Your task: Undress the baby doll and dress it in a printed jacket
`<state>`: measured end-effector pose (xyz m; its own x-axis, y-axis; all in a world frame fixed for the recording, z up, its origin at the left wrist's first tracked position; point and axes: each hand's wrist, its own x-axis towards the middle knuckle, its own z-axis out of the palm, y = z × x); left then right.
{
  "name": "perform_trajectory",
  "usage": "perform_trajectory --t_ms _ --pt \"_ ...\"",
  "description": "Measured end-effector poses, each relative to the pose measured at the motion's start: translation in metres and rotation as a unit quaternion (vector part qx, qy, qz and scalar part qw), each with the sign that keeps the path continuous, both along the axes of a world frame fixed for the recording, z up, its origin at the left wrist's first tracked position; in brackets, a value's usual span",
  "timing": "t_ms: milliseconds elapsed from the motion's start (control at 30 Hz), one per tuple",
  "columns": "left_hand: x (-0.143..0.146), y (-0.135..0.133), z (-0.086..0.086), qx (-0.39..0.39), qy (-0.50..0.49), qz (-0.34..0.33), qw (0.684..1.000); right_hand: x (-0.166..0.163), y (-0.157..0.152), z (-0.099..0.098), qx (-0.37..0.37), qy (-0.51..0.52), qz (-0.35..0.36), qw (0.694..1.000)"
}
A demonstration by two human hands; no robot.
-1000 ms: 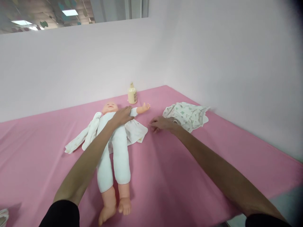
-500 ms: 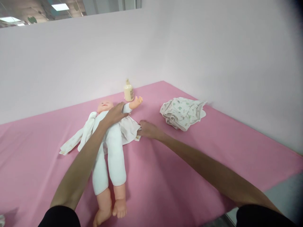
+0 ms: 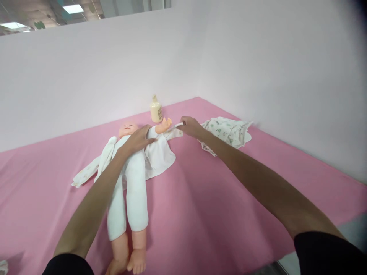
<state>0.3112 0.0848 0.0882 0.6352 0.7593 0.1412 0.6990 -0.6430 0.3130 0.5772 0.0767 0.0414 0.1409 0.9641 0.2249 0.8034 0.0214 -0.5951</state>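
Observation:
A baby doll (image 3: 137, 206) with a white cloth body lies on its back, head toward the wall. My left hand (image 3: 139, 140) is closed round its upper arm near the shoulder, thumb on one side and fingers on the other. Spread under the doll is a white baby shirt (image 3: 160, 158); its other sleeve (image 3: 86, 173) lies out on the left. My right hand (image 3: 191, 126) pinches the end of the near-side sleeve (image 3: 175, 132), drawn out to the right beside the doll's raised hand. The part of the shirt beneath the doll is hidden.
A cream pump bottle (image 3: 156, 111) stands behind the doll by the white wall (image 3: 114, 68). Crumpled printed baby clothing (image 3: 229, 131) lies at right, partly behind my right wrist. A pink sheet (image 3: 200, 214) covers the table, whose edge shows at lower right.
My right hand has moved up and right from the shirt's side, and the sleeve now stretches out from it. The doll's legs have shifted slightly left. My left hand stays on the arm.

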Motion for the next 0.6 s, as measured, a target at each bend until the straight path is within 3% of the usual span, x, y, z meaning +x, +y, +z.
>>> perform_trajectory --t_ms 133,267,400,600 --pt "-0.002 -0.002 0.0 -0.004 -0.012 -0.016 1.0 0.013 0.03 0.002 0.035 -0.018 -0.083 0.996" --pt "-0.001 -0.003 -0.001 -0.009 -0.008 -0.017 1.0 0.002 0.044 -0.017 0.0 -0.023 -0.141 0.99" --pt "0.002 -0.004 -0.002 -0.006 -0.002 -0.014 1.0 -0.025 0.037 -0.034 -0.043 -0.024 -0.148 0.988" --pt "0.002 -0.005 -0.002 -0.004 -0.003 -0.017 1.0 -0.051 0.028 -0.046 0.027 -0.099 -0.104 0.989"
